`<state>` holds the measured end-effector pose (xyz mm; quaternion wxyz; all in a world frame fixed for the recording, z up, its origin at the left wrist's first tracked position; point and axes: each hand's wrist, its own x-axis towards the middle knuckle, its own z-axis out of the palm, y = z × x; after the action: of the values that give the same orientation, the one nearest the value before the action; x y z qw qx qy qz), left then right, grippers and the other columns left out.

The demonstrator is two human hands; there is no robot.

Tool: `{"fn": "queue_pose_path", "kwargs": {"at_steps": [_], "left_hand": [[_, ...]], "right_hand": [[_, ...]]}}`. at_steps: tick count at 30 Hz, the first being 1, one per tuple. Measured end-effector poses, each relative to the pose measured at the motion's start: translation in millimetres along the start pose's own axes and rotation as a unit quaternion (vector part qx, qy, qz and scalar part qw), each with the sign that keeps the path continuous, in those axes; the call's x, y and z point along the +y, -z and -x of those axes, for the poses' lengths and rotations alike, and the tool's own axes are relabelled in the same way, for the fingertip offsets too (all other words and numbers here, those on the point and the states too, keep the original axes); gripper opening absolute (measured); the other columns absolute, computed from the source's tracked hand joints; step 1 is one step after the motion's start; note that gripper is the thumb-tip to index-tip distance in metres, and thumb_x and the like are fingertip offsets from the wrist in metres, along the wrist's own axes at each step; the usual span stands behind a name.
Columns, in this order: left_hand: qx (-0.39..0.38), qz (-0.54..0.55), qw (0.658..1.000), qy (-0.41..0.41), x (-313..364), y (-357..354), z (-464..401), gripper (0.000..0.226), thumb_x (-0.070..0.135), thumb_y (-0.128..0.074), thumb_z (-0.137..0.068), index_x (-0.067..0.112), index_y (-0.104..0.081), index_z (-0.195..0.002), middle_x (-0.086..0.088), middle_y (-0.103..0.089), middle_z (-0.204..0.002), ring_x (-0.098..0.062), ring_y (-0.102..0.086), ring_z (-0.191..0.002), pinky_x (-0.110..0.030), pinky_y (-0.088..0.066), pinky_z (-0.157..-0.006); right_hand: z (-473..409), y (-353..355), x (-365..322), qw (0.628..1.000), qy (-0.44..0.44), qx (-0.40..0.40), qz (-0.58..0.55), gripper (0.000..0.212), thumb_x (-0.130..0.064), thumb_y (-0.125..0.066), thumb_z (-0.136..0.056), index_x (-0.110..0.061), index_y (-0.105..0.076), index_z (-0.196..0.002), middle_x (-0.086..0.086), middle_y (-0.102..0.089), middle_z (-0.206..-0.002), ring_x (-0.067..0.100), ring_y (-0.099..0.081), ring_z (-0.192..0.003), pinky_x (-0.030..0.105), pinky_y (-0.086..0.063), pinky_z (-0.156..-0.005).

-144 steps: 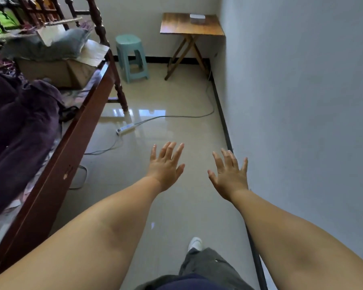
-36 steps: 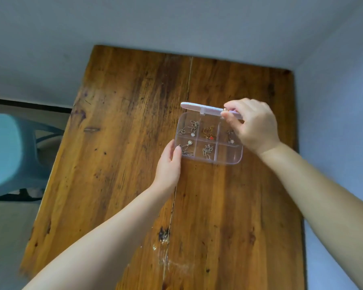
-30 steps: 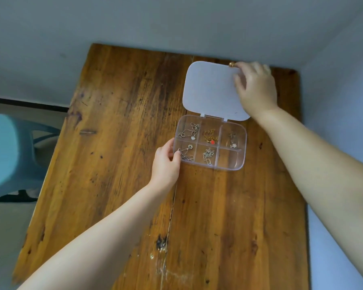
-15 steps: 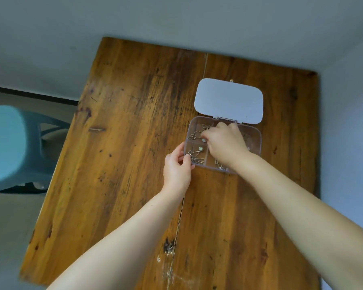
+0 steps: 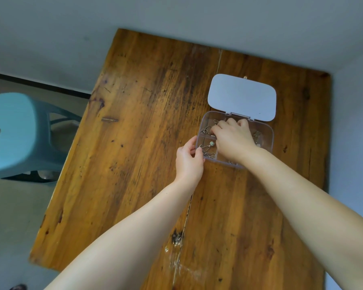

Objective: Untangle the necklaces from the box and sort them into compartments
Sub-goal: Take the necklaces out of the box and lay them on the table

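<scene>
A clear plastic compartment box (image 5: 269, 141) lies on the wooden table, its white lid (image 5: 242, 97) folded open flat behind it. Thin metal necklaces lie tangled in the compartments: one with a round pendant (image 5: 208, 149) at the near left, another (image 5: 204, 129) at the far left, and more chain (image 5: 257, 136) at the right. My left hand (image 5: 189, 161) grips the box's near left corner. My right hand (image 5: 233, 139) reaches into the box from above, fingers curled down and pinching chain in the far left compartments. It hides the middle compartments.
The wooden table (image 5: 134, 164) stands in a room corner, with a wall behind it and another close on the right. A teal plastic stool (image 5: 13, 132) stands on the floor to the left. A small gold-coloured item (image 5: 245, 77) peeks from behind the lid.
My right hand swung the lid open, left it lying flat, then came down into the box onto the chains. My left hand has stayed at the box's left corner.
</scene>
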<state>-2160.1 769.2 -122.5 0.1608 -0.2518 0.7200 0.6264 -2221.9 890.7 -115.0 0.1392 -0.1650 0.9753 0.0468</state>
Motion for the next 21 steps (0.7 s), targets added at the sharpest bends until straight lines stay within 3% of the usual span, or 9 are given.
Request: {"fn": "queue_pose_path", "kwargs": {"at_steps": [6,13,21], "left_hand": [[0.001,-0.011,1.0,-0.005,0.7,-0.7,-0.1,0.04,0.016,-0.042,-0.098,0.026,-0.044,-0.137,-0.007,-0.05,-0.127,-0.007,-0.06,-0.087,-0.033,-0.054,-0.091],[-0.001,-0.01,1.0,0.0,0.0,-0.5,-1.0,0.04,0.016,-0.042,-0.098,0.027,-0.043,-0.137,-0.008,-0.051,-0.123,-0.016,-0.061,-0.098,-0.028,-0.053,-0.086],[-0.001,-0.009,1.0,-0.001,-3.7,-1.2,-3.1,0.04,0.017,-0.041,-0.098,0.028,-0.043,-0.137,-0.007,-0.052,-0.124,-0.014,-0.061,-0.097,-0.026,-0.053,-0.085]], "right_hand": [[-4.1,-1.9,0.6,0.996,-0.036,-0.035,-0.072,0.032,-0.024,-0.049,-0.087,-0.016,-0.056,-0.117,0.009,-0.057,-0.121,0.03,-0.045,-0.113,0.046,-0.031,-0.093],[-1.9,-7.8,-2.4,0.996,-0.036,-0.025,-0.076,0.035,-0.024,-0.049,-0.089,-0.012,-0.051,-0.122,0.01,-0.058,-0.123,0.031,-0.047,-0.114,0.047,-0.033,-0.092],[-3.2,-2.8,0.3,0.997,-0.026,-0.025,-0.069,0.033,-0.023,-0.051,-0.089,-0.012,-0.052,-0.12,0.014,-0.053,-0.122,0.033,-0.046,-0.112,0.047,-0.035,-0.091]]}}
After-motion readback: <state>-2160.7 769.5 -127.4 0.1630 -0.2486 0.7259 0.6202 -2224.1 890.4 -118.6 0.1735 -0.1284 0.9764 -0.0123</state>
